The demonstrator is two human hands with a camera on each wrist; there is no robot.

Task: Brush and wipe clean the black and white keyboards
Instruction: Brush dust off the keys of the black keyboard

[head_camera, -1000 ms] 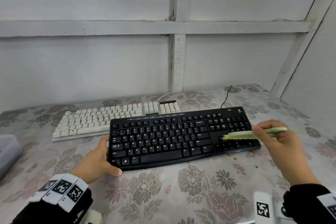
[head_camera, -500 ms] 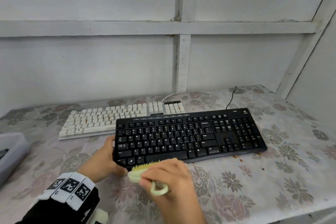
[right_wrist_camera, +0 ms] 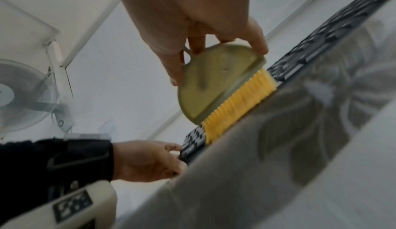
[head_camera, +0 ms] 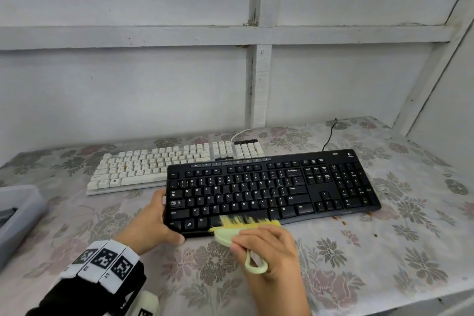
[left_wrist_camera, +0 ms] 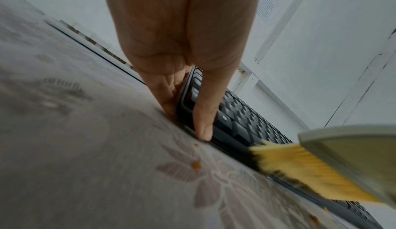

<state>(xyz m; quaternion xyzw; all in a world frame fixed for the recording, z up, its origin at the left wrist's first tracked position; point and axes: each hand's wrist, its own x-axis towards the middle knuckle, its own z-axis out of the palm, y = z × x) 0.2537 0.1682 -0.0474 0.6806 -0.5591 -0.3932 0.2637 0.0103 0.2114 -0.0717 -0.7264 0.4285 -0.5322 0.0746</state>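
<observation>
A black keyboard [head_camera: 272,187] lies flat on a flowered tablecloth [head_camera: 359,251], partly overlapping a white keyboard [head_camera: 164,164] behind it. Its near-left corner is gripped by the left hand [head_camera: 151,223], thumb along the front edge, fingers curled at the side. A pale green brush [head_camera: 241,231] is pinched by the right hand [head_camera: 269,251], yellow bristles pressed on the bottom key row. The keyboard is judged light, rigid and prone to sliding, so it is best steadied at its bare frame.

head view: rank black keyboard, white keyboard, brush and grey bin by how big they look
1. black keyboard, widest span in the frame
2. white keyboard, partly hidden behind the black one and farther away, so true size is unsure
3. grey bin, cut off by the left edge
4. brush, partly covered by the right hand
</observation>
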